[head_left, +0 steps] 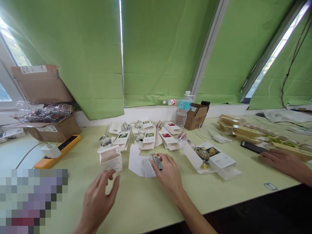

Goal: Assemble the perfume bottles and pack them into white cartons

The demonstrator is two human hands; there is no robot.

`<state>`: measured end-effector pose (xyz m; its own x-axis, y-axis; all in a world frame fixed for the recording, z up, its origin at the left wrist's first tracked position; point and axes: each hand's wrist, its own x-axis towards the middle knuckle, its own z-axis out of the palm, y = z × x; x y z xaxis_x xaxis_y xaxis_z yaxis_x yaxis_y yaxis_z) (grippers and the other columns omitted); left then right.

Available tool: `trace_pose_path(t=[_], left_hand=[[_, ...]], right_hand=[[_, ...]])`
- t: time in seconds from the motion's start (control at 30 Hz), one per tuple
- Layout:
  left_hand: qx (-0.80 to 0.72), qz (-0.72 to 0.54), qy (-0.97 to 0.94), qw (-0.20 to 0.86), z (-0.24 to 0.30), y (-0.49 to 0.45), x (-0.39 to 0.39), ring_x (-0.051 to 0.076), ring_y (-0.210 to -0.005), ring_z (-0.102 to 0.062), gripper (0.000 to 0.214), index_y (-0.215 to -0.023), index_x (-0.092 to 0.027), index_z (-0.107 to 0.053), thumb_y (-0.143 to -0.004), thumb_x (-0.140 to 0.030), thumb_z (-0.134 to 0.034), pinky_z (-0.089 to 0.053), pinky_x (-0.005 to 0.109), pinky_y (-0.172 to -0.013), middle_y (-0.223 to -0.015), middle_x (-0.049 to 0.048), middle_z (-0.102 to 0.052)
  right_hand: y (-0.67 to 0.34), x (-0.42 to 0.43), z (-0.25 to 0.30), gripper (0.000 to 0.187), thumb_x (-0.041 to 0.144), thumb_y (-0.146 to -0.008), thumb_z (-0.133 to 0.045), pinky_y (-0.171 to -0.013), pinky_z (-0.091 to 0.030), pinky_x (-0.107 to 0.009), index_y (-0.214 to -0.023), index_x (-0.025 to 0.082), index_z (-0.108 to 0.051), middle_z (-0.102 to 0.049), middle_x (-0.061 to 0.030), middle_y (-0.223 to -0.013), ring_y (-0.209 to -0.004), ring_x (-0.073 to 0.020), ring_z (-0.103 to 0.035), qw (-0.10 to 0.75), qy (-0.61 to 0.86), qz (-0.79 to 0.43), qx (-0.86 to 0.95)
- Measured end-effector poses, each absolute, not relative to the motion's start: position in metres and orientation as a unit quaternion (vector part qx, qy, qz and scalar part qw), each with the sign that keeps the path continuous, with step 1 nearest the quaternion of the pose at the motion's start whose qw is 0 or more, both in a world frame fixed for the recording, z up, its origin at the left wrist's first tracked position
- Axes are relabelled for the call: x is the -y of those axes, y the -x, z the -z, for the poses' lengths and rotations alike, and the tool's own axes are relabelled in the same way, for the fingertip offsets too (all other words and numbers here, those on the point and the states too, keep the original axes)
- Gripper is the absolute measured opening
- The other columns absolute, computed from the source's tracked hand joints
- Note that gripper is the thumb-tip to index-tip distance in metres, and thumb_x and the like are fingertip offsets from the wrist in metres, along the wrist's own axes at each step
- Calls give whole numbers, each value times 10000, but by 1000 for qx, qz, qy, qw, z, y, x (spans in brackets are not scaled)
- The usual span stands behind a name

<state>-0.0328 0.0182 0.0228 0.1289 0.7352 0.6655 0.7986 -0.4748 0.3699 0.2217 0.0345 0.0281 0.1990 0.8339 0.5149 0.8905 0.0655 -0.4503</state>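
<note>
Just below frame centre, the right-hand grip (170,175) is closed on a gold-topped bottle (154,160), probably slick, fragile glass best held by its sides, while the left-hand grip (99,190), lower left, hangs half-open, empty.

Green blinds (158,55) hang behind the pale green table (141,206), above a low white wall (151,113) and beside slanting grey posts (209,42), while a narrow gap (122,48) and the window (3,91) at far left glow with daylight.

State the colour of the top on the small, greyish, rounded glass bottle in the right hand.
The bottle has a gold-coloured top, seen best in the head view.
</note>
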Motion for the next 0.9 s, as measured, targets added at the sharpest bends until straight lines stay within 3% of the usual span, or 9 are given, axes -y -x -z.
trace_pose_path(t=[0.07,0.17,0.27,0.4,0.5,0.9], left_hand=[[544,363,754,-51,-18,15,-13,178,-696,-611,288,-1139,-257,-522,-888,-394,-490,-496,288,-629,-980,53,-630],[539,325,761,-159,-15,-10,-9,162,-705,-611,397,-1287,-307,-471,-915,-432,-411,-511,285,-630,-1216,70,-567],[531,304,759,-223,-15,-26,-13,140,-615,-593,456,-1326,-301,-463,-910,-471,-386,-517,306,-640,-1206,76,-575],[554,299,746,-218,-12,-35,-22,216,-683,-633,539,-1336,-210,-476,-888,-498,-398,-501,330,-646,-903,77,-665],[563,306,735,-223,-12,-39,-24,250,-737,-651,571,-1346,-174,-479,-880,-497,-404,-490,327,-632,-795,66,-671],[572,304,736,-197,-11,-43,-18,249,-879,-658,504,-1369,-184,-440,-930,-414,-347,-507,337,-687,-949,91,-671]], right_hand=[[-222,-36,-27,307,399,-875,-519,-780,-436,-332,-1089,193,-595,-657,-78,-1012,-955,-249,-578,355,690,42,629],[-223,-37,-25,291,385,-875,-516,-768,-428,-329,-1069,189,-607,-675,-87,-1007,-956,-257,-589,333,696,43,635],[-223,-38,-23,258,376,-875,-512,-729,-420,-324,-1015,190,-624,-696,-86,-947,-923,-262,-608,305,704,50,640],[-222,-38,-21,227,352,-870,-512,-661,-407,-302,-974,193,-636,-704,-84,-900,-836,-243,-635,291,718,56,630],[-222,-39,-22,214,335,-862,-520,-630,-396,-291,-972,197,-641,-705,-83,-898,-801,-232,-644,287,724,55,625],[-230,-42,-25,211,335,-847,-518,-606,-385,-279,-909,183,-652,-695,-75,-874,-766,-216,-633,312,734,64,600]])
